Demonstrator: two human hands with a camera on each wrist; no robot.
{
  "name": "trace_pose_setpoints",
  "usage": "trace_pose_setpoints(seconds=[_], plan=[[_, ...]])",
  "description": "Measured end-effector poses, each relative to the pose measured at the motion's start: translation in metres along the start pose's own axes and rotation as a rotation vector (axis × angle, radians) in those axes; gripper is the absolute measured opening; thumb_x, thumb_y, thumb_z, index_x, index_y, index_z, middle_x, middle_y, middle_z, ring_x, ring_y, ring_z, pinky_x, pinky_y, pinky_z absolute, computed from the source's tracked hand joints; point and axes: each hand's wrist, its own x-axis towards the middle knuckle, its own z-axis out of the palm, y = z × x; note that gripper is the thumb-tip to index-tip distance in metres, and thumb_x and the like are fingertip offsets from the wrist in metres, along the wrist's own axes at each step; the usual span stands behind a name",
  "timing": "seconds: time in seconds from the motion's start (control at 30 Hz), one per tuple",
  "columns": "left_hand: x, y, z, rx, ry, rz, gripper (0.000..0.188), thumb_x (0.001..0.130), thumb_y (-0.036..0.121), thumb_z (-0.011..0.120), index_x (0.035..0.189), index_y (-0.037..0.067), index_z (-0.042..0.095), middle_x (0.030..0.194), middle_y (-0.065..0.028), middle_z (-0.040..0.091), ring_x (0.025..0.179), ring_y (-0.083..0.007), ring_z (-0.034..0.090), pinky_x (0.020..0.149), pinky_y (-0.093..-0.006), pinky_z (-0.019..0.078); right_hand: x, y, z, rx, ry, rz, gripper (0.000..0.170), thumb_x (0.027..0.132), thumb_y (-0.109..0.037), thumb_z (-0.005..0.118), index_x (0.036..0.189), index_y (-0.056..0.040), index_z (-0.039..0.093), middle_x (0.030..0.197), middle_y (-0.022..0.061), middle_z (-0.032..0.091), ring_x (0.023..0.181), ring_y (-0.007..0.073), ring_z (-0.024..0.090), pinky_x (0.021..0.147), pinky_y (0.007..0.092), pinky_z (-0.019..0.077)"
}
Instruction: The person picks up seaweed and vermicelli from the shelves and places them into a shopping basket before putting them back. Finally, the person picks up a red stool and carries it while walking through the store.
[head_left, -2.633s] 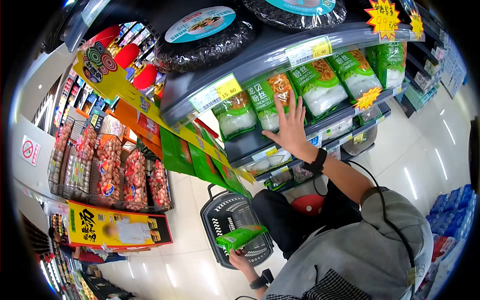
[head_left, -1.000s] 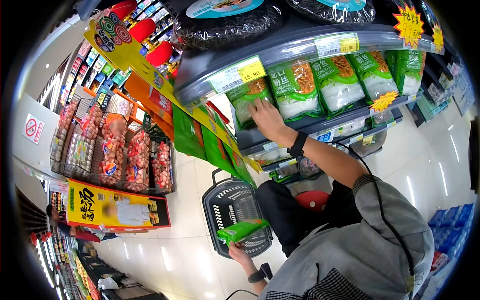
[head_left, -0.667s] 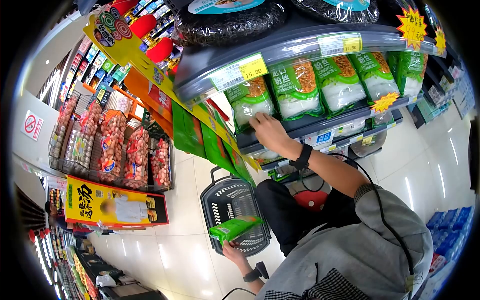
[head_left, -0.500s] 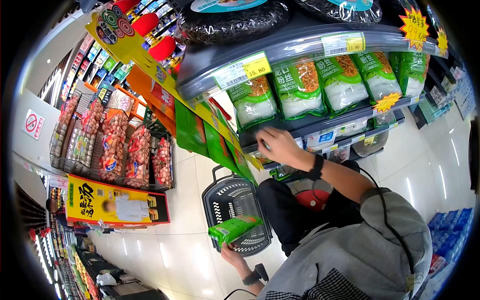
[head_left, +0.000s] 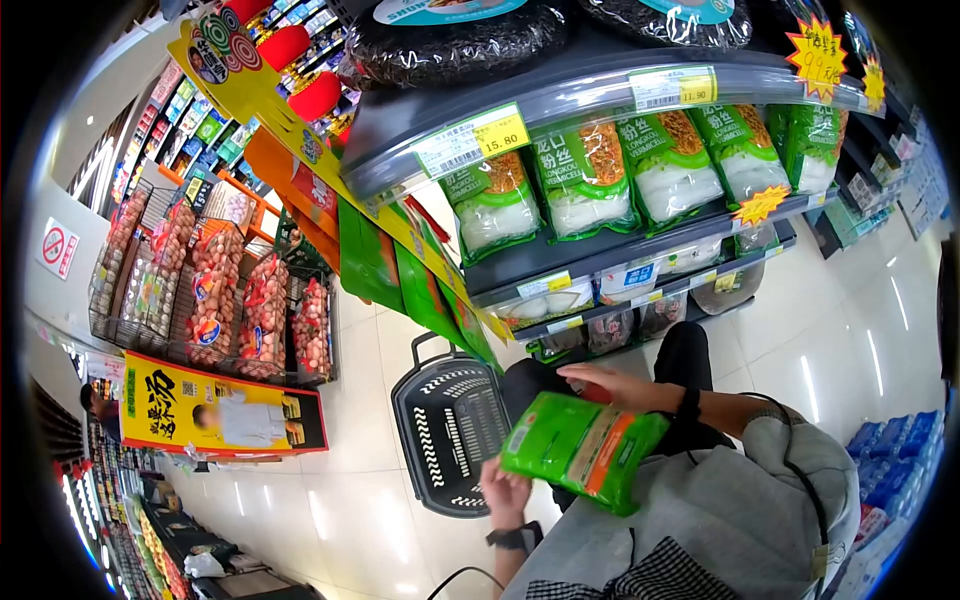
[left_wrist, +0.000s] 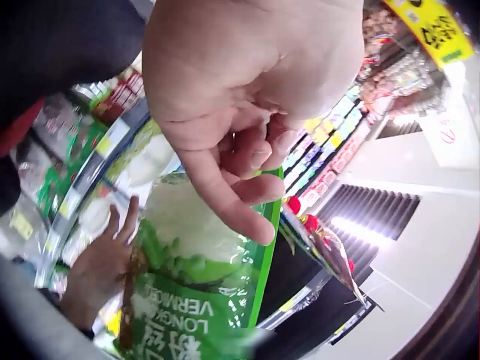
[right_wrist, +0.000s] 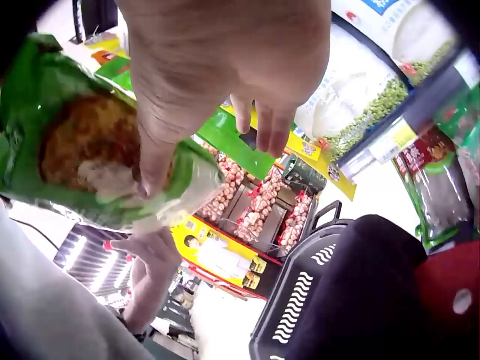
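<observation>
My left hand (head_left: 505,490) pinches a green packet of Longkou vermicelli (head_left: 585,450) by one end in front of my lap. In the left wrist view its thumb and fingers (left_wrist: 247,214) close on the packet's clear edge, white noodles showing through. My right hand (head_left: 615,385) is just beyond the packet, fingers stretched out. In the right wrist view its thumb (right_wrist: 154,165) overlaps the packet's front, the other fingers extended. A black shopping basket (head_left: 440,368) sits on the floor beside my knee, left of the packet.
A row of similar vermicelli packets (head_left: 585,180) stands on the shelf ahead, with round black dried seaweed packs (head_left: 455,45) above. Hanging green flags (head_left: 375,255) edge the shelf's left end. Wire baskets of netted garlic (head_left: 215,290) stand at left, bottled-water packs (head_left: 895,460) at right.
My right hand has left the shelf packets and come down toward my lap, its fingers now extended. My left hand has lifted its packet from over the basket toward the right hand.
</observation>
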Motion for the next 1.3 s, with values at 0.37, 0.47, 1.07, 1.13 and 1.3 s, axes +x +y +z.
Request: trace_pose_setpoints(seconds=[0.37,0.47,1.07,1.13,1.3], plan=[[0.079,-0.047,0.124,0.397,-0.169,0.018,0.021,0.091,0.024,0.039,0.076,0.011,0.042,0.063,-0.0001,0.039,0.063,-0.0116,0.044,0.057,-0.0242,0.0369,0.005,0.028,-0.059,-0.093,0.412,-0.085,0.047,0.075,-0.022,0.069,0.115,-0.0044,0.053,0.117,0.0083,0.053,0.108,0.0208,0.05,0.092,0.0362,0.0405],[0.101,-0.046,0.132,1.187,-0.052,0.562,0.013,0.088,0.013,0.049,0.096,0.005,0.042,0.085,-0.0062,0.047,0.074,-0.014,0.05,0.061,-0.0252,0.0427,0.038,-0.049,-0.097,0.228,0.395,0.082,0.053,0.073,-0.026,0.073,0.116,-0.0032,0.051,0.106,0.0063,0.057,0.096,0.0163,0.052,0.083,0.0317,0.043],[0.18,-0.016,0.21,1.777,-0.044,1.323,0.066,0.074,0.008,0.068,0.128,0.002,0.03,0.126,-0.0222,0.032,0.111,-0.0355,0.04,0.079,-0.0352,0.0468,0.134,-0.037,-0.142,-0.16,0.719,0.136,0.057,0.073,-0.025,0.07,0.116,-0.0005,0.043,0.099,0.0154,0.054,0.067,0.0153,0.056,0.059,0.0273,0.0455],[0.191,-0.012,0.213,1.838,0.024,1.403,0.065,0.076,0.007,0.066,0.13,0.006,0.029,0.131,-0.0247,0.028,0.117,-0.0381,0.037,0.083,-0.036,0.0455,0.139,-0.045,-0.13,-0.242,0.823,0.078,0.057,0.073,-0.017,0.069,0.119,-0.0023,0.04,0.104,0.0167,0.049,0.067,0.0184,0.056,0.061,0.0296,0.0455],[0.195,-0.012,0.218,2.041,0.111,1.4,0.064,0.078,0.007,0.063,0.132,0.008,0.029,0.134,-0.0251,0.026,0.122,-0.042,0.031,0.087,-0.0422,0.0432,0.146,-0.037,-0.109,-0.3,0.756,0.034,0.035,0.073,-0.003,0.06,0.104,-0.0017,0.044,0.102,0.0187,0.04,0.085,0.0411,0.052,0.071,0.0445,0.0455]])
